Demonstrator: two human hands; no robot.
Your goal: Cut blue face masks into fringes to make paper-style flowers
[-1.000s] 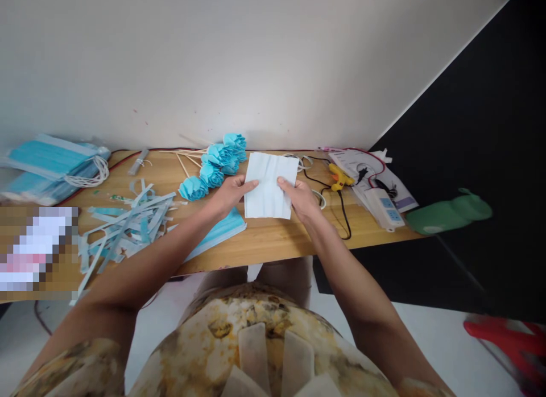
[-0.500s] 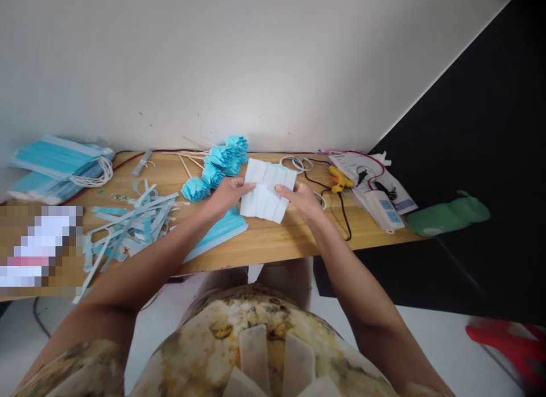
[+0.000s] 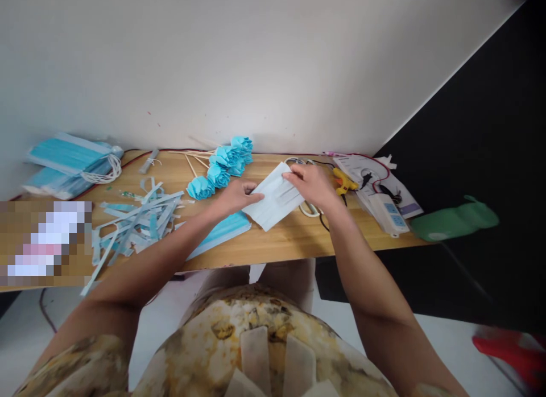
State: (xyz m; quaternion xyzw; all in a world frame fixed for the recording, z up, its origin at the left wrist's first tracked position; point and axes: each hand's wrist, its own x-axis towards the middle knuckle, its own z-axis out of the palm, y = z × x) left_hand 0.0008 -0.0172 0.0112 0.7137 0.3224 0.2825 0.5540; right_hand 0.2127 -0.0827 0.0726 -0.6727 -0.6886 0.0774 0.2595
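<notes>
A white, pleated piece of face mask fabric is held up over the table, tilted, its white side facing me. My left hand pinches its left edge between thumb and fingers. At its upper right corner, my right hand grips it with the fingertips. Beneath my left forearm lies a blue face mask sheet, partly hidden. Just beyond my left hand rest several blue flowers of folded material on thin wooden sticks.
Cut blue and white strips are heaped at left, below stacked masks with white cords. A yellow glue gun, papers, a power strip and a green bottle are at right. A wall stands behind the table.
The fabric has turned so that it slants up to the right. My right hand has shifted from its right edge to the upper corner. The view has swung slightly left.
</notes>
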